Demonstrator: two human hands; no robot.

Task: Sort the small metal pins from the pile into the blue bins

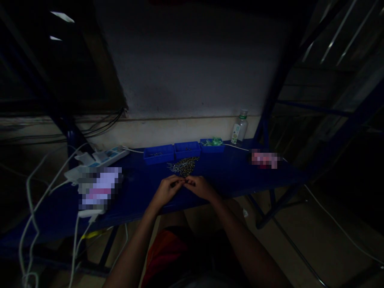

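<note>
My left hand (168, 189) and my right hand (198, 186) meet at the front of the blue table, fingertips pinched close together. Whatever lies between the fingertips is too small and dark to make out. Just beyond them is a pile of small metal pieces (186, 165), with thin silvery shafts pointing left and darker, brassy ends to the right. Behind the pile stand a left blue bin (159, 159) and a middle blue bin (187, 153), each with a few small pieces inside. The right blue bin (213, 149) holds crumpled green plastic (217, 141).
A clear bottle (240, 129) stands by the wall at the back right. A blurred pink item (264, 159) lies to the right. At left are a white power strip (105, 157), a blurred pale device (102, 188) and loose white cables (27, 200). Blue frame posts flank the table (228, 176).
</note>
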